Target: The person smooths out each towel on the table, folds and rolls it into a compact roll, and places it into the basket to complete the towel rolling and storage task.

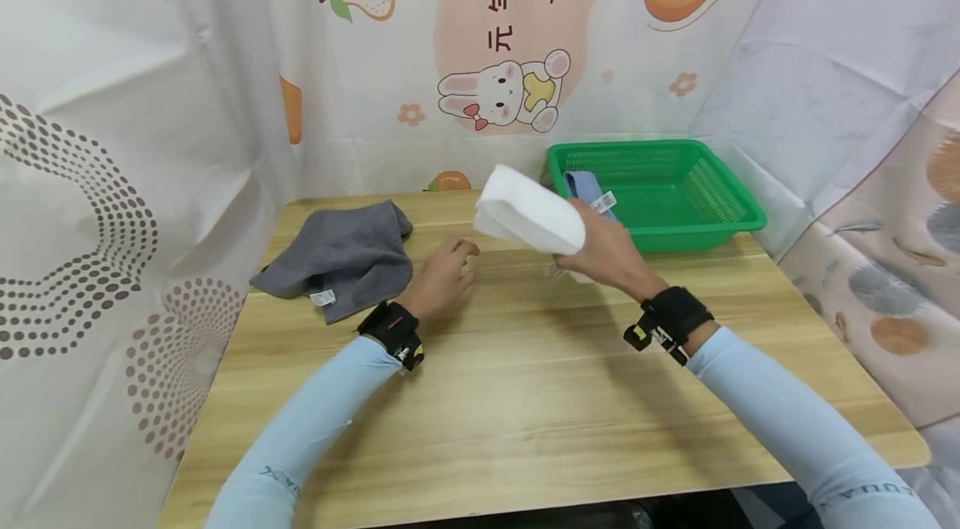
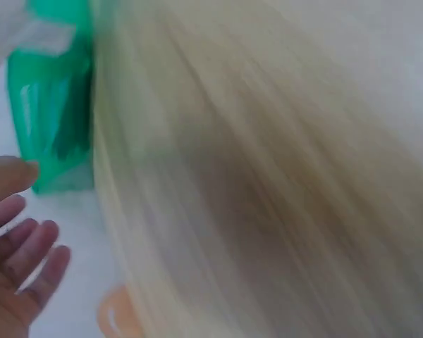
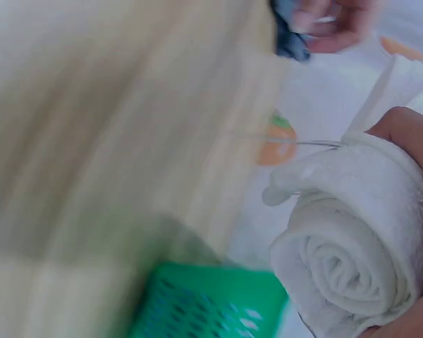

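Observation:
A rolled white towel [image 1: 528, 212] is gripped in my right hand [image 1: 603, 250], raised above the table. In the right wrist view the spiral end of the white towel [image 3: 342, 271] faces the camera, with fingers and thumb around the roll. My left hand [image 1: 442, 277] holds nothing, its fingers relaxed and slightly bent, as the left wrist view of the hand [image 2: 21, 271] also shows. Nearest to it on the left lies a crumpled dark grey towel [image 1: 348, 250] with a white tag. Behind my right hand, a blue-grey towel [image 1: 581, 183] with a label sits at the basket's left end.
A green plastic basket [image 1: 697, 237] stands at the table's back right. The wooden table [image 1: 510, 429] spans the space below both hands. Printed cloth curtains [image 1: 360, 96] hang behind and at both sides. Both wrist views are partly blurred.

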The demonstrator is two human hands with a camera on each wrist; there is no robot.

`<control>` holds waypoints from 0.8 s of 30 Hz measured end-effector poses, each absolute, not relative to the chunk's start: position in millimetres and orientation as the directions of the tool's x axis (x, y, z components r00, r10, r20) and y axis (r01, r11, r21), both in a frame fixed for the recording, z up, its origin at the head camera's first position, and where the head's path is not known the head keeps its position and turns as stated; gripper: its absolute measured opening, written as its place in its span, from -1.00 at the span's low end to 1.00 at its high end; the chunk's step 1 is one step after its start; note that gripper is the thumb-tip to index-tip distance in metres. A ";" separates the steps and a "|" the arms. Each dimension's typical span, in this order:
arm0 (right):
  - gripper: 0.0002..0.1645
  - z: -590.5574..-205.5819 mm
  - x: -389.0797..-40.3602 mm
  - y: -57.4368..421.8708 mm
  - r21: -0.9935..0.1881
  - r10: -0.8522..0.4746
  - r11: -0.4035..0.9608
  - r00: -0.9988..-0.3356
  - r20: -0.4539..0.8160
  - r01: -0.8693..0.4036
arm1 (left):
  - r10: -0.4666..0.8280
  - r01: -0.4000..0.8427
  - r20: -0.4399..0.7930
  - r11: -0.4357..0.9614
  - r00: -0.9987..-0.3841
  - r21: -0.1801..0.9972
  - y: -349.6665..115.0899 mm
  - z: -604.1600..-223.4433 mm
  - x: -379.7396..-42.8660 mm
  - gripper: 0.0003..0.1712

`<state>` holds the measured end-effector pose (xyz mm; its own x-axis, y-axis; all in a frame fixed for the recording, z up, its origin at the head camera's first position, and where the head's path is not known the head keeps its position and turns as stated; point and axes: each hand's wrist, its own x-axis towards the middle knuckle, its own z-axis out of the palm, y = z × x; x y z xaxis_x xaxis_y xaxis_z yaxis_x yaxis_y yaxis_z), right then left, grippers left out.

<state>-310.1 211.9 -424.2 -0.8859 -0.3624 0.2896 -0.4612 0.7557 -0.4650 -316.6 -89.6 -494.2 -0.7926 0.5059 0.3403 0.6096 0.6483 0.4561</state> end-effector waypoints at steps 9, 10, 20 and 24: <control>0.07 -385.5 -309.9 247.8 -0.448 -0.189 0.829 -0.922 0.339 -0.334 | 0.585 0.788 0.596 0.600 -0.551 0.139 24.4 -491.6 -330.0 -0.84; 0.05 -383.7 -309.9 250.4 -0.446 -0.180 0.833 -0.922 0.344 -0.328 | 0.589 0.790 0.609 0.603 -0.531 0.106 35.6 -491.0 -332.9 -0.82; 0.03 -387.4 -315.1 260.3 -0.446 -0.150 0.846 -0.934 0.325 -0.291 | 0.647 0.783 0.593 0.620 -0.480 -0.042 74.4 -482.0 -360.3 -0.75; 0.04 -389.9 -314.5 266.7 -0.449 -0.126 0.855 -0.943 0.309 -0.261 | 0.667 0.824 0.586 0.567 -0.460 0.001 78.7 -476.1 -360.3 -0.78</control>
<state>-314.5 266.7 -389.9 -0.9427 -0.1260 0.3090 -0.2612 0.8547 -0.4485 -360.3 78.7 -476.1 -0.4604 0.6673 0.5855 0.8235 0.5673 0.0010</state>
